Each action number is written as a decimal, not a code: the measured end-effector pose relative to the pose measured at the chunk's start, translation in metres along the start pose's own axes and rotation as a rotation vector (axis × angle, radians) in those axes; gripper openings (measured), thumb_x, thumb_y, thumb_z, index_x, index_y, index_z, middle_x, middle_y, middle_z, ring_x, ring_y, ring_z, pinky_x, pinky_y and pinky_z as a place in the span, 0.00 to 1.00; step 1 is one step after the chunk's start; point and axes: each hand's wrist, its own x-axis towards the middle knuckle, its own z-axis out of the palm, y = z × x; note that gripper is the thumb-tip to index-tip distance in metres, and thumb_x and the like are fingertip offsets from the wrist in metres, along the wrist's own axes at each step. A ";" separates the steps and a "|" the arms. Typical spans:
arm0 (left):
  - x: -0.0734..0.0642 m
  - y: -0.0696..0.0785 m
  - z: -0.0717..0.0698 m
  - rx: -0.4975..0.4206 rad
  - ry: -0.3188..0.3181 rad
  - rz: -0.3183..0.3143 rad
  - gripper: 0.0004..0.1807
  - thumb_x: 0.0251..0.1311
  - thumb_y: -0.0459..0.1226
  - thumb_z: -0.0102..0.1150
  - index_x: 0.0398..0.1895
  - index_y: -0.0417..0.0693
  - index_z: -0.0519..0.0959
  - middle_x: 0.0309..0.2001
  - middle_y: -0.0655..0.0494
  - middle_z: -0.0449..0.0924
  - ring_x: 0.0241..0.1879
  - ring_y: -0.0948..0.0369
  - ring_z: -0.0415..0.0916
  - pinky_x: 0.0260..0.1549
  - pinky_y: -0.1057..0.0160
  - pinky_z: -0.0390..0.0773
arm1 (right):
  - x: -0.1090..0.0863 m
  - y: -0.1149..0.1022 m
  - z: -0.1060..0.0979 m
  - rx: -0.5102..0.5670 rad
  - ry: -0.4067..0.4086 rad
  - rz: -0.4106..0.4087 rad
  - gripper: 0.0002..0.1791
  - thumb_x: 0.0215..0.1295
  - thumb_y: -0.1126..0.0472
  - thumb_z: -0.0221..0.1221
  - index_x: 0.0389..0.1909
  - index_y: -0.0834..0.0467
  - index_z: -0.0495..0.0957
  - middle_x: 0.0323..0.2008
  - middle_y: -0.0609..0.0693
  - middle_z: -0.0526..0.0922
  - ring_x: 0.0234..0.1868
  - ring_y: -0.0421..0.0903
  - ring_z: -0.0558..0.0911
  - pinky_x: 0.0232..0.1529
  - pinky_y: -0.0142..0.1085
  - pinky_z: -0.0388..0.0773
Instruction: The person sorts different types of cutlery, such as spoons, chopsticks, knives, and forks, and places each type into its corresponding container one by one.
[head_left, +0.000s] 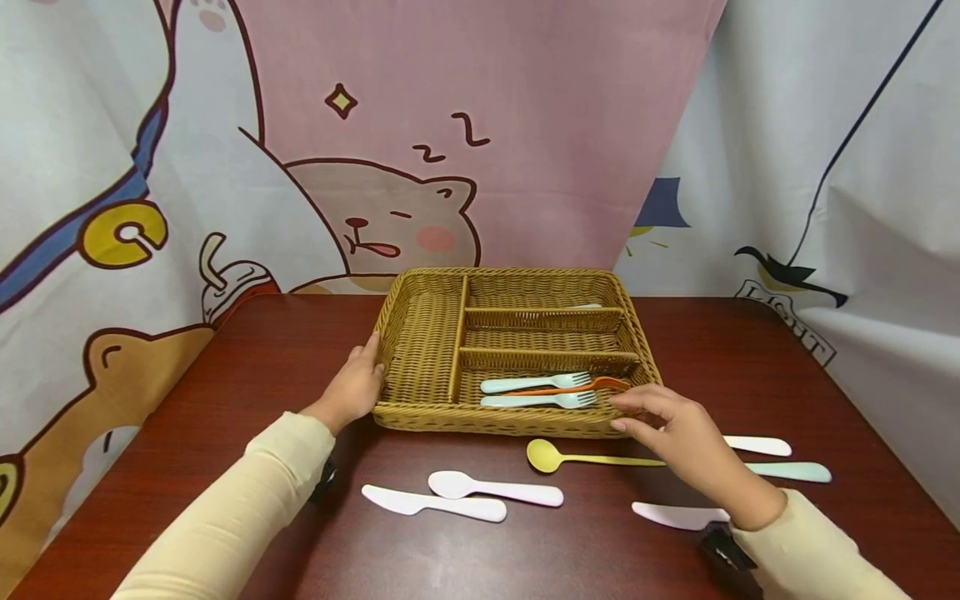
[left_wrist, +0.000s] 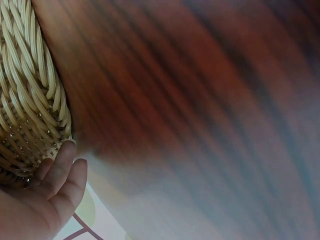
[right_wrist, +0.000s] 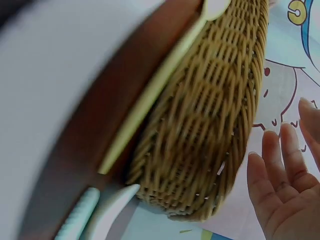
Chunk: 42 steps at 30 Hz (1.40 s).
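Observation:
A woven wicker cutlery tray (head_left: 495, 422) with divided compartments stands on the table. My left hand (head_left: 355, 382) touches its left side with extended fingers, which the left wrist view shows against the weave (left_wrist: 30, 95). Over the tray's front right corner hovers my right hand (head_left: 678, 429), holding nothing; its fingers (right_wrist: 290, 152) are spread in the right wrist view. Two pale mint forks (head_left: 525, 384) and an orange utensil (head_left: 609, 383) lie in the front compartment, near the right fingertips. The orange one's kind is unclear. Part of a pale utensil (head_left: 588, 306) shows in the back compartment.
In front of the tray lie a yellow spoon (head_left: 544, 456), a white spoon (head_left: 517, 492) and a white knife (head_left: 435, 505). Another pale knife (head_left: 675, 516), a white handle (head_left: 765, 446) and a mint handle (head_left: 795, 472) lie right, partly behind the right hand. A printed curtain (head_left: 555, 125) hangs behind.

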 end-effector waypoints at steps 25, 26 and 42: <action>-0.002 0.002 -0.001 -0.007 -0.002 -0.005 0.33 0.76 0.35 0.32 0.77 0.40 0.34 0.70 0.30 0.47 0.69 0.40 0.54 0.64 0.42 0.59 | -0.023 0.011 0.003 -0.048 -0.222 0.067 0.11 0.51 0.62 0.71 0.37 0.51 0.87 0.38 0.41 0.84 0.43 0.43 0.82 0.42 0.40 0.79; -0.002 0.002 -0.001 -0.006 -0.002 -0.005 0.33 0.76 0.34 0.32 0.77 0.40 0.33 0.70 0.30 0.47 0.69 0.40 0.54 0.64 0.42 0.58 | -0.023 0.011 0.003 -0.052 -0.240 0.077 0.11 0.51 0.62 0.71 0.38 0.51 0.87 0.38 0.41 0.84 0.43 0.44 0.82 0.42 0.40 0.79; -0.002 0.002 -0.001 -0.007 0.002 -0.008 0.33 0.76 0.35 0.32 0.77 0.41 0.34 0.70 0.30 0.47 0.69 0.40 0.53 0.65 0.42 0.57 | -0.020 0.015 0.004 -0.185 -0.436 0.014 0.11 0.55 0.62 0.69 0.40 0.53 0.86 0.38 0.44 0.83 0.42 0.46 0.82 0.42 0.42 0.79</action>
